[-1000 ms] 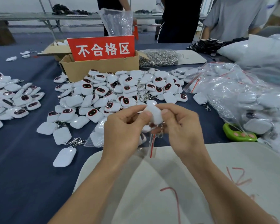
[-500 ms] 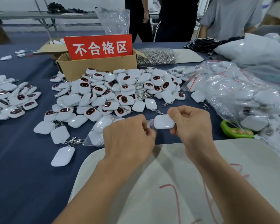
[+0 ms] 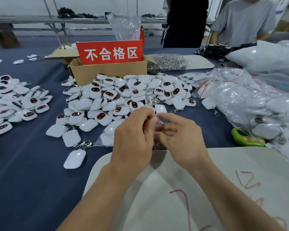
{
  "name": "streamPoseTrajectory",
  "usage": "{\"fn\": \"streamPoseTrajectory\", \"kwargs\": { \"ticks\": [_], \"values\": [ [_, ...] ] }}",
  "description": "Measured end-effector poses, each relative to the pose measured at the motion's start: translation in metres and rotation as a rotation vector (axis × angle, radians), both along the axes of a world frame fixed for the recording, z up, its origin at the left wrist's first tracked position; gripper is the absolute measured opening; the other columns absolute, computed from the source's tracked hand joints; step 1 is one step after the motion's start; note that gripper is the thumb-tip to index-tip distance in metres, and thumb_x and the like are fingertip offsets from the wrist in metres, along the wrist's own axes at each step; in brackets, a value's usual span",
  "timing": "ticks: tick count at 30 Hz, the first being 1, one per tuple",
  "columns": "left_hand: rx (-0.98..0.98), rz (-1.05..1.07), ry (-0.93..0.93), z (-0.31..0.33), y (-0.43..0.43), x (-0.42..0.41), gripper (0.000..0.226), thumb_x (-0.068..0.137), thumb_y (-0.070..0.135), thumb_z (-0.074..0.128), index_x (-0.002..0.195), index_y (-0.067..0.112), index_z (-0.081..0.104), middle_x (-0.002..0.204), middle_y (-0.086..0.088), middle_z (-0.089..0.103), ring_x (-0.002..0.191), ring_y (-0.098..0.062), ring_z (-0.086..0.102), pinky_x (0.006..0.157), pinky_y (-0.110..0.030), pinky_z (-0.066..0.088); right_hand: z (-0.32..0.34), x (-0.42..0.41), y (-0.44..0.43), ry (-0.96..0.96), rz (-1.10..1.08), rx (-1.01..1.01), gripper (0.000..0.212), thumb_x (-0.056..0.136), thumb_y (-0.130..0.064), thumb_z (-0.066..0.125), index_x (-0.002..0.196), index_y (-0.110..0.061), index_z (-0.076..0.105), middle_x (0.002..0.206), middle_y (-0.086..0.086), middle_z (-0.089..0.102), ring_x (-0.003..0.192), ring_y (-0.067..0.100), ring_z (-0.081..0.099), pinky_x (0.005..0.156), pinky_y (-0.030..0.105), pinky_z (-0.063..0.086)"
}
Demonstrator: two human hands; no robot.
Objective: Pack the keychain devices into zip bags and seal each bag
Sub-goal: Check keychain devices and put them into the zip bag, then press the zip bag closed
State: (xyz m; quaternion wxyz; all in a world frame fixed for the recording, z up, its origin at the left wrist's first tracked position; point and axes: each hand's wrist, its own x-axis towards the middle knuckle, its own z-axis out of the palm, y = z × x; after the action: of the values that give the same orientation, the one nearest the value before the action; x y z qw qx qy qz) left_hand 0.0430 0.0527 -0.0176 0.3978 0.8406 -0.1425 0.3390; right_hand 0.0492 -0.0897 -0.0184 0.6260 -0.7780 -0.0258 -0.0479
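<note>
Zip bag (image 3: pixel 159 122) clear, red strip | left grip (image 3: pixel 133 136) pinches it | right grip (image 3: pixel 180 139) pinches it

Left hand (image 3: pixel 133 132) and right hand (image 3: pixel 180 137) fingertip to fingertip, apparently mid-pinch.

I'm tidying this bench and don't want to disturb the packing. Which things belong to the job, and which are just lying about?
In the job: left hand and right hand pinching the zip bag; pile of keychain devices; heap of packed bags.
Lying about: cardboard box with red sign; green gadget; bag of metal clasps.
</note>
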Motion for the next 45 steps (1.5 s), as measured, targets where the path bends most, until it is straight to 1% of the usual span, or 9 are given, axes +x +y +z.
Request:
{"fn": "streamPoseTrajectory", "kwargs": {
  "ticks": [5,8,14,18,24,26,29,33,45],
  "values": [
    [-0.083,0.032,-0.039,0.021,0.009,0.004,0.013,0.104,0.016,0.057,0.092,0.015,0.062,0.073,0.01,0.055,0.07,-0.003,0.05,0.065,-0.008,0.036,0.008,0.009,-0.016,-0.255,-0.267,0.023,0.048,0.085,0.009,0.067,0.098,-0.037,0.074,0.084,-0.011,0.078,0.078,0.007,0.074,0.08,0.029,0.061],
    [-0.19,-0.009,0.036,0.042,0.015,0.011,0.016,0.1,0.023,0.055,0.085,0.024,0.059,0.072,0.005,0.061,0.065,-0.009,0.052,0.059,-0.014,0.037,0.012,0.008,-0.026,-0.26,-0.078,-0.122,0.07,0.081,0.015,0.06,0.113,-0.047,0.07,0.102,-0.019,0.076,0.087,0.006,0.068,0.077,0.022,0.057],
    [-0.232,-0.184,0.215,0.069,0.023,0.033,0.018,0.099,0.013,0.063,0.082,0.019,0.066,0.065,0.009,0.057,0.056,-0.003,0.042,0.055,-0.018,0.036,0.035,0.009,-0.014,-0.25,0.048,0.116,0.016,0.077,-0.014,0.079,0.087,-0.025,0.083,0.078,-0.004,0.079,0.066,0.008,0.068,0.065,0.016,0.051],
    [-0.297,-0.2,0.251,0.084,0.028,0.045,0.024,0.098,0.01,0.065,0.079,0.023,0.07,0.062,0.014,0.059,0.055,-0.001,0.045,0.056,-0.014,0.04,0.052,0.021,-0.012,-0.282,-0.062,0.215,0.015,0.08,-0.015,0.08,0.075,-0.029,0.082,0.065,0.001,0.074,0.053,0.01,0.056,0.052,0.021,0.048],
    [-0.419,-0.437,0.528,0.053,0.034,0.031,0.032,0.086,0.032,0.074,0.117,0.036,0.075,0.114,0.014,0.076,0.108,0.004,0.067,0.083,-0.008,0.049,0.045,0.03,-0.013,-0.255,-0.22,0.33,0.029,0.092,-0.007,0.074,0.071,-0.026,0.08,0.061,-0.001,0.07,0.048,0.007,0.051,0.048,0.017,0.045],
    [-0.497,-0.429,0.494,0.038,0.031,0.026,0.038,0.077,0.009,0.084,0.105,0.034,0.081,0.106,0.001,0.08,0.1,-0.008,0.073,0.082,-0.024,0.057,0.039,0.029,-0.016,-0.252,-0.257,0.343,0.03,0.092,-0.006,0.074,0.069,-0.025,0.08,0.061,-0.002,0.07,0.049,0.006,0.053,0.05,0.016,0.045],
    [-0.629,-0.341,0.402,0.03,0.026,0.022,0.044,0.079,-0.007,0.08,0.089,0.035,0.084,0.094,0.0,0.081,0.089,-0.011,0.077,0.077,-0.022,0.058,0.036,0.021,-0.018,-0.275,-0.152,0.342,0.02,0.089,-0.009,0.075,0.077,-0.025,0.081,0.07,-0.003,0.074,0.059,0.004,0.06,0.059,0.015,0.049],
    [-0.695,-0.29,0.334,0.025,0.025,0.021,0.037,0.076,-0.004,0.083,0.088,0.03,0.084,0.089,-0.002,0.081,0.083,-0.016,0.078,0.075,-0.024,0.06,0.031,0.015,-0.019,-0.235,-0.062,0.283,0.026,0.079,0.003,0.075,0.087,-0.02,0.081,0.081,0.009,0.077,0.075,0.013,0.064,0.074,0.023,0.055],
    [-0.854,-0.204,0.292,0.027,0.028,0.027,0.016,0.071,0.009,0.085,0.08,0.022,0.082,0.077,0.002,0.079,0.069,-0.008,0.068,0.069,-0.018,0.055,0.024,0.019,-0.029,-0.24,-0.083,0.275,0.025,0.09,-0.007,0.076,0.071,-0.022,0.08,0.061,0.003,0.072,0.051,0.011,0.051,0.056,0.019,0.048]
  ]
}}
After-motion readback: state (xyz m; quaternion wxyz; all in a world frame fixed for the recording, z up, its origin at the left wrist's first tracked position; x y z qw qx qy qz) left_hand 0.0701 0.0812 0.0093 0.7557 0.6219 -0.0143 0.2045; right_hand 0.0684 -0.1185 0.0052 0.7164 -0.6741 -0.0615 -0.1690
